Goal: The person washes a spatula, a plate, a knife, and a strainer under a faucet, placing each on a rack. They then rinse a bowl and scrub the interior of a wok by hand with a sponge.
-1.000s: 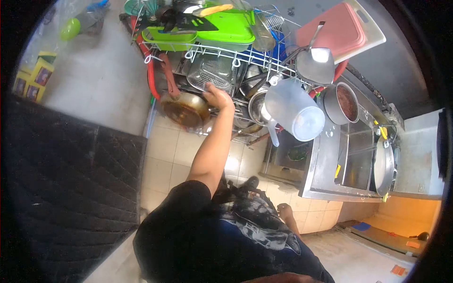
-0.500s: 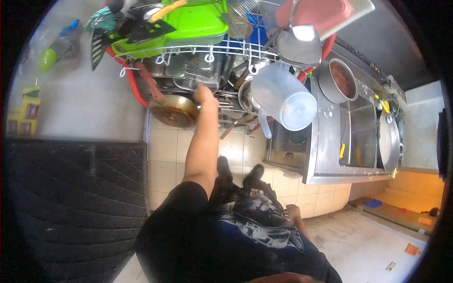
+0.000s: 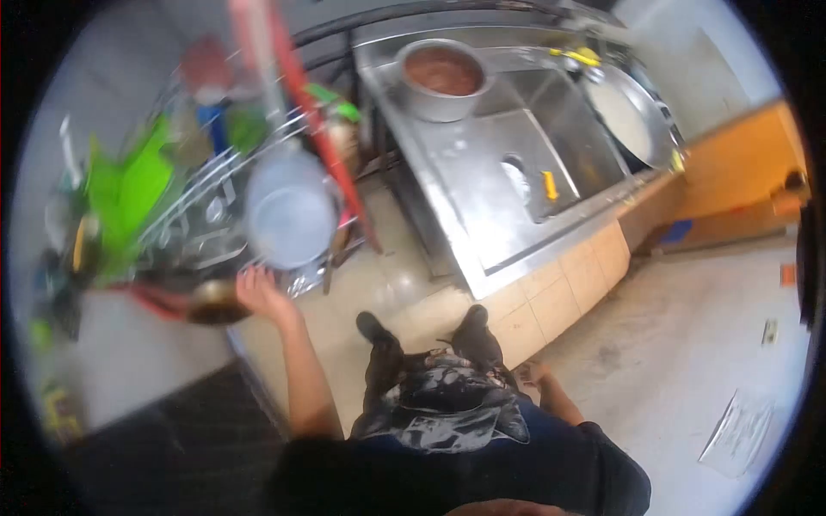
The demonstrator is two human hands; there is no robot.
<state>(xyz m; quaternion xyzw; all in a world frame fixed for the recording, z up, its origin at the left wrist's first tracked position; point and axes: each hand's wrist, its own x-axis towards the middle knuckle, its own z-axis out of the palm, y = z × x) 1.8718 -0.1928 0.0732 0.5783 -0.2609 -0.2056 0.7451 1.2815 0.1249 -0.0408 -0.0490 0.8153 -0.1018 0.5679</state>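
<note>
My left hand [image 3: 261, 292] is at the front of a dish rack [image 3: 185, 202], with its fingers stretched upward and somewhat blurred. Just left of it hangs a brown-bottomed frying pan [image 3: 217, 303]; whether fingers and pan touch is not clear. Above the fingertips, a translucent plastic pitcher [image 3: 291, 211] hangs upside down on the rack. My right hand [image 3: 532, 375] is low beside my body, fingers loosely apart, with nothing visible in it.
Green plastic containers [image 3: 129, 185] are piled in the rack, which has a red frame [image 3: 314, 120]. To the right stands a steel sink [image 3: 447, 198] holding a pot of reddish contents [image 3: 443, 73], a wide metal basin [image 3: 624, 120] and a yellow-handled item [image 3: 550, 185]. A dark panel [image 3: 185, 421] lies lower left.
My view has swung right, so the rack now sits farther left and the sink is more central. My left hand has drawn back from the wire rack, its fingers now stretched out.
</note>
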